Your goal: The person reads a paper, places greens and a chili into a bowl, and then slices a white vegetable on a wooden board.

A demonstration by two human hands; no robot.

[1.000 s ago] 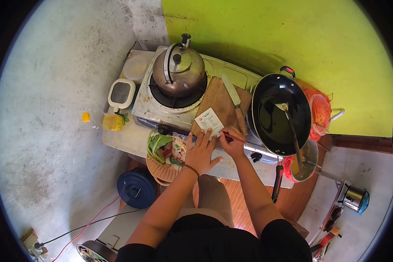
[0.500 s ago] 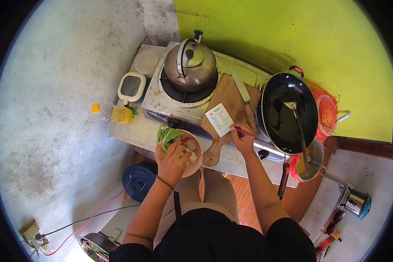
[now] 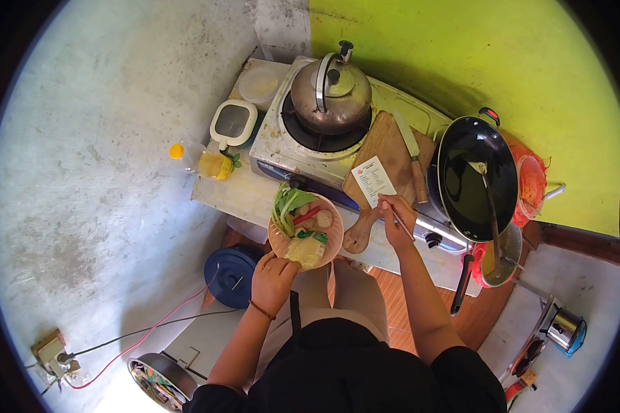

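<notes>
My left hand point(image 3: 274, 281) is closed on the near rim of a pink bowl point(image 3: 334, 234). Inside the bowl are leafy greens point(image 3: 289, 204), red chillies point(image 3: 306, 216), round pale pieces and a clear packet with yellowish contents point(image 3: 306, 252). In my right hand point(image 3: 398, 221) is a slim pen point(image 3: 404, 231), held at the lower corner of a white printed card point(image 3: 374, 180). The card lies on a wooden cutting board point(image 3: 386, 141). A knife point(image 3: 407, 135) rests along the board's right side, its wooden handle toward me.
A metal kettle point(image 3: 332, 96) stands on the gas stove point(image 3: 272, 134). Right of the board is a black wok point(image 3: 458, 172) with a spatula point(image 3: 492, 206) in it. An oil bottle point(image 3: 213, 165) and a white-lidded container point(image 3: 233, 121) are at left. A blue lidded bucket point(image 3: 231, 279) sits below.
My left hand has moved from over the vegetables to the bowl's near rim, uncovering the contents. My right hand keeps the pen by the card. The whole view has shifted.
</notes>
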